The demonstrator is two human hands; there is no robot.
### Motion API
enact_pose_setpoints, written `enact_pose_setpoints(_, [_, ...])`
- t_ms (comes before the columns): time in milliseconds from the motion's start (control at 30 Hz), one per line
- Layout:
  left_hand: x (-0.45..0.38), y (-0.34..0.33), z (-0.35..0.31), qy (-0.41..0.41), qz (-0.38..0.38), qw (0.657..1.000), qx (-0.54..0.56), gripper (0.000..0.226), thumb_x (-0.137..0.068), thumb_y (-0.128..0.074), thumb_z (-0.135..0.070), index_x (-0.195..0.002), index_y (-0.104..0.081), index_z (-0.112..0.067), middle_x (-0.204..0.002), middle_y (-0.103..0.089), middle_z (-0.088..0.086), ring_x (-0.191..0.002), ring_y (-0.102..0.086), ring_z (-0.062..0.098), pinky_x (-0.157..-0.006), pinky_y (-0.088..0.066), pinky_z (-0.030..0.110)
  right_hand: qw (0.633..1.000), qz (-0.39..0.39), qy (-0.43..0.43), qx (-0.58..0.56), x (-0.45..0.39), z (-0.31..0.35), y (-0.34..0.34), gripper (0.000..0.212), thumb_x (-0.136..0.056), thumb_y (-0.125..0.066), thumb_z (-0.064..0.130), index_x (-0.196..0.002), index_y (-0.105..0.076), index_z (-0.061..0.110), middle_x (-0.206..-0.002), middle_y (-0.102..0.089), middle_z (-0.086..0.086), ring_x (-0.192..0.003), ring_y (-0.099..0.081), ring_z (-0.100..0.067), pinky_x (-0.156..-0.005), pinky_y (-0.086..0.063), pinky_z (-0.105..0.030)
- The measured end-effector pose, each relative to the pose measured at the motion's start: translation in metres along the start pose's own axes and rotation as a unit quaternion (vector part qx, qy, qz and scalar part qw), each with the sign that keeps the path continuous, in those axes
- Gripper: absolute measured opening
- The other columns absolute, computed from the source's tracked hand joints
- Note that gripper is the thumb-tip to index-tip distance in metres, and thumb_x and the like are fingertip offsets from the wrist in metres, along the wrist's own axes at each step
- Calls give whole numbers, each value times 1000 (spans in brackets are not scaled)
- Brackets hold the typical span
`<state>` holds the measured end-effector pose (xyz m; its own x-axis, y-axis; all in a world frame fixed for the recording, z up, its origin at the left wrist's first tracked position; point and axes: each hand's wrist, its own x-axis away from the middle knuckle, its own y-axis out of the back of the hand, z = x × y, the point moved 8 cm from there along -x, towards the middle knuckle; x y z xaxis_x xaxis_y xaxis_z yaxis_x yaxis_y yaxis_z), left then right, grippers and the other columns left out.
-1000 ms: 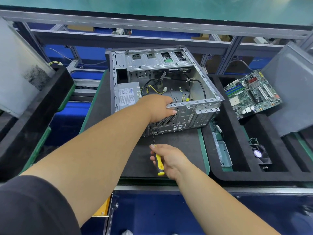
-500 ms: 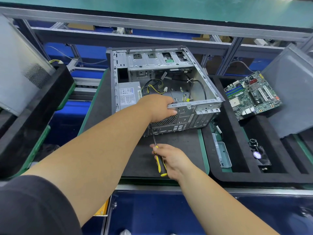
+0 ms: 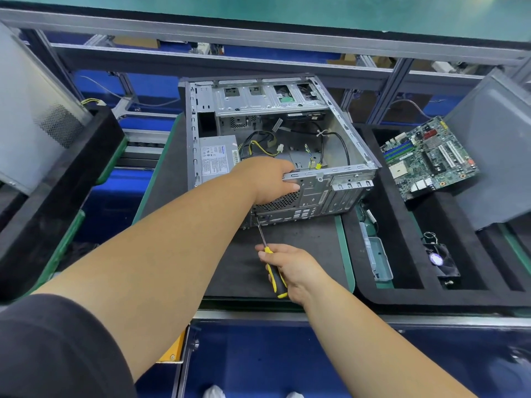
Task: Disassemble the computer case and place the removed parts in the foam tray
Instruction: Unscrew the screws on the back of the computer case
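An opened computer case (image 3: 275,145) lies on its side on a dark mat (image 3: 301,242) at the middle of the work surface, its open face turned up so the interior can be reached from above. To its right, the black foam tray (image 3: 402,294) takes the stripped parts: a green motherboard (image 3: 428,156) leans in the far compartment, a small cooling fan (image 3: 441,259) lies in a nearer one, and a pale plastic bracket (image 3: 379,259) rests in the slot beside the mat. A grey side panel (image 3: 494,145) stands propped at the tray's right edge; another panel (image 3: 31,110) leans at far left.

Inside the case, the power supply (image 3: 217,159) remains in the near left corner, with loose cables (image 3: 258,145) trailing from it.

The left hand (image 3: 267,179) curls over the top edge of the rear panel, fingers gripping the metal, apparently to brace the case against the tool's push. The right hand (image 3: 293,268) is closed around the yellow-and-black handle of a screwdriver (image 3: 273,265), whose tip meets the rear panel low down, just below the left hand. The step appears to be loosening a rear screw, likely one securing the power supply; the screw itself is too small to make out.
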<state>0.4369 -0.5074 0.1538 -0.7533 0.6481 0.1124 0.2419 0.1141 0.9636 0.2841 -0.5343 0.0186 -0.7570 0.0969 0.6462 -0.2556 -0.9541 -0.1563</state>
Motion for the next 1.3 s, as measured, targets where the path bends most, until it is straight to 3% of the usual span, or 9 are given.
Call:
enact_pose_setpoints(167, [0, 1, 0, 1, -2, 1000, -4, 39, -94, -46, -56, -121, -55, -28, -100, -60, -4, -96, -54, 22, -71, -37, 31, 999, -29, -4, -31, -3, -7, 10, 15, -90, -60, 6, -94, -72, 12, -76, -62, -4, -62, -56, -14, -55, -49, -25])
enact_pose_setpoints(333, [1, 1, -1, 2, 4, 1000, -6, 40, -94, -46, -56, -122, -54, -28, -98, -57, -4, -95, -52, 22, -72, -37, 32, 976, -71, -14, -206, -13, -2, 3, 6, -86, -64, 7, -90, -60, 9, -56, -50, 1, -40, -36, -8, -37, -32, -20])
enact_pose_setpoints(467, [1, 1, -1, -3, 2, 1000, -5, 38, -94, -47, -55, -119, -54, -28, -93, -53, -5, -91, -50, 21, -71, -37, 31, 965, -84, -25, -248, -27, 10, -21, 12, -92, -64, 12, -101, -62, 5, -70, -65, -7, -37, -34, -6, -34, -30, -18])
enact_pose_setpoints(533, [1, 1, -1, -6, -1, 1000, -6, 36, -94, -47, -55, -117, -54, -28, -91, -50, -6, -88, -47, 20, -71, -35, 31, 961, -89, -36, -260, -35, 13, -29, 14, -93, -63, 15, -104, -63, 6, -76, -68, -7, -40, -33, -6, -35, -31, -17])
enact_pose_setpoints(667, [-1, 0, -1, -14, -1, 1000, -5, 34, -95, -47, -55, -113, -55, -26, -85, -49, -8, -87, -47, 20, -69, -35, 31, 960, -98, -47, -258, -47, 16, -37, 9, -92, -65, 18, -91, -66, 9, -61, -68, -2, -40, -33, -6, -36, -31, -17])
enact_pose_setpoints(800, [-2, -1, -1, -16, 3, 1000, -11, 34, -95, -46, -55, -110, -54, -25, -82, -47, -8, -85, -47, 21, -66, -33, 31, 957, -99, -47, -270, -52, 15, -36, 7, -90, -65, 16, -88, -67, 9, -62, -69, -5, -39, -33, -6, -35, -31, -17])
enact_pose_setpoints(1067, [-2, -3, -1, -19, 9, 1000, -9, 29, -95, -45, -55, -100, -49, -27, -73, -42, -12, -82, -48, 20, -62, -32, 31, 952, -114, -59, -277, -50, 17, -35, 8, -86, -67, 11, -80, -61, 11, -48, -56, 1, -33, -33, -6, -34, -29, -18])
enact_pose_setpoints(1133, [-1, -2, -1, -17, 8, 1000, -7, 30, -95, -45, -56, -103, -52, -27, -73, -42, -13, -82, -48, 20, -60, -30, 31, 952, -108, -60, -279, -50, 21, -38, 15, -86, -66, 12, -72, -59, 13, -47, -52, 2, -33, -32, -7, -34, -29, -17])
enact_pose_setpoints(1300, [-2, -2, 1, -12, 11, 1000, -2, 35, -95, -46, -56, -111, -54, -26, -79, -47, -10, -83, -49, 20, -62, -32, 31, 958, -116, -58, -256, -48, 18, -35, 15, -85, -64, 11, -72, -59, 12, -49, -52, 1, -34, -33, -7, -34, -29, -18])
